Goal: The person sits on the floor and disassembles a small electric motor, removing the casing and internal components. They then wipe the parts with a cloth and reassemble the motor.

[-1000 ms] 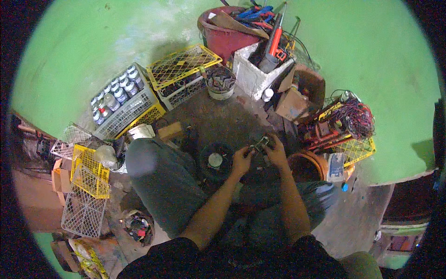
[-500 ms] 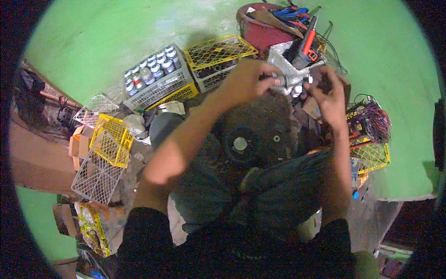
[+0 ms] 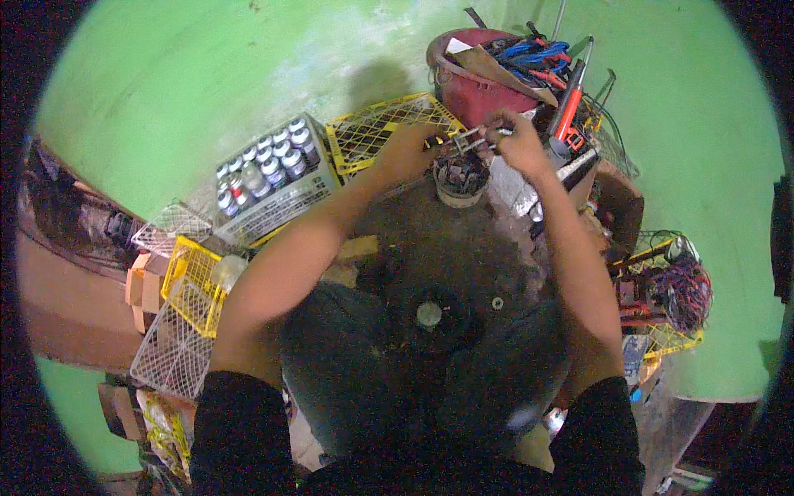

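Out in front, at arm's length, both of my hands meet at a small metal piece (image 3: 466, 140) with thin, pale bars; its exact kind is too blurred to tell. My left hand (image 3: 411, 155) is closed on its left end. The fingers of my right hand (image 3: 521, 142) are bent and closed around its right end, beside a darker part I cannot make out. Just below the piece stands a small round bucket (image 3: 457, 199) filled with dark scraps.
A red tub (image 3: 467, 89) with cables stands behind my hands. Left of it are a yellow crate (image 3: 351, 132) and a grey crate (image 3: 289, 198) of bottles. A red-orange tool (image 3: 569, 114) leans at right, above tangled wires (image 3: 682, 285). A ring (image 3: 497, 303) lies on the dark floor.
The view has shifted, so the floor things sit lower. My hands have come closer together, over the small bucket, which now shows. The metal piece is still held.
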Motion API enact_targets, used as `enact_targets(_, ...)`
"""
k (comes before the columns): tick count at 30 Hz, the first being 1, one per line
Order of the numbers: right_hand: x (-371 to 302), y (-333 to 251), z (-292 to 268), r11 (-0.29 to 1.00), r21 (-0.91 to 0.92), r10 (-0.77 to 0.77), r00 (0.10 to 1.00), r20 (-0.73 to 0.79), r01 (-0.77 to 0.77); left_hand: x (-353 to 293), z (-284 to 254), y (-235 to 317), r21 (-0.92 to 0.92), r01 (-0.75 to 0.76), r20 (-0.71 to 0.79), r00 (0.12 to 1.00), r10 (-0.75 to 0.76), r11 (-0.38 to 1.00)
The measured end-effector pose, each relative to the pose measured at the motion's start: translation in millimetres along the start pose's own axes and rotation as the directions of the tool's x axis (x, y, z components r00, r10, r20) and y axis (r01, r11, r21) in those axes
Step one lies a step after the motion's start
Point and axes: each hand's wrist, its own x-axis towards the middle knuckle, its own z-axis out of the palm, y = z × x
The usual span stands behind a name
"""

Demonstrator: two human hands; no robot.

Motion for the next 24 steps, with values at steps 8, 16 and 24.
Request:
enact_targets(8, 7, 123, 66, 0.967, -0.249, -0.002, 0.977, -0.212, -0.052, 7, 132, -123, -0.136, 0.175, 0.084, 0.983, -0.165, 0.975)
enact_targets(16, -1, 197, 106, 0.927, -0.374, -0.041, 0.981, -0.187, -0.033, -32, 183, -156, 0.061, 0.250, 0.260, 0.931, -0.257, 0.966)
enact_targets(24, -8, 174, 97, 0.817, -0.576, -0.018, 1.000, -0.016, 0.006, -73, 169, -127, 0.101, 0.221, 0.286, 0.927, -0.241, 0.970)
